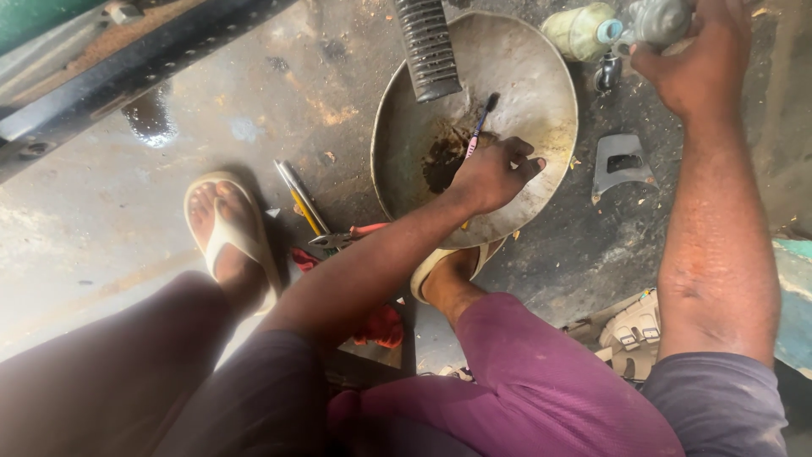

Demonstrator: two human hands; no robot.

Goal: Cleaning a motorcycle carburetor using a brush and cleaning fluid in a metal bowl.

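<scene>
**Q:** What does the left hand (pixel 495 173) do in this view?

**A:** It reaches into the wide, shallow, dented grey metal basin (pixel 541 76) on the stained concrete floor (pixel 127 220). The fingers are curled shut over the basin's lower part, just beside the dark brown oily sludge (pixel 444 161) pooled there. A slim toothbrush with a dark head and pink-and-blue handle (pixel 480 127) runs up from under the hand; the hand appears closed on its handle, though the knuckles hide the contact.

**Q:** And the right hand (pixel 694 63)?

**A:** It is raised at the upper right, closed round a small grey metal machine part (pixel 660 19), held clear of the floor beside the basin's rim. Holding it there probably keeps it near the brush and the sludge.

**Q:** What surrounds the basin?

**A:** A black ribbed rubber pedal pad (pixel 427 46) leans over its upper rim. A pale green plastic bottle with a blue neck (pixel 584 30) lies near the right hand, and a flat grey metal bracket with a slot (pixel 622 161) lies just right of the basin. To the left lie pliers with red grips (pixel 342 239) and a yellow-handled tool (pixel 300 199), within reach of the seated person, whose feet wear cream sandals (pixel 241 237).
</scene>
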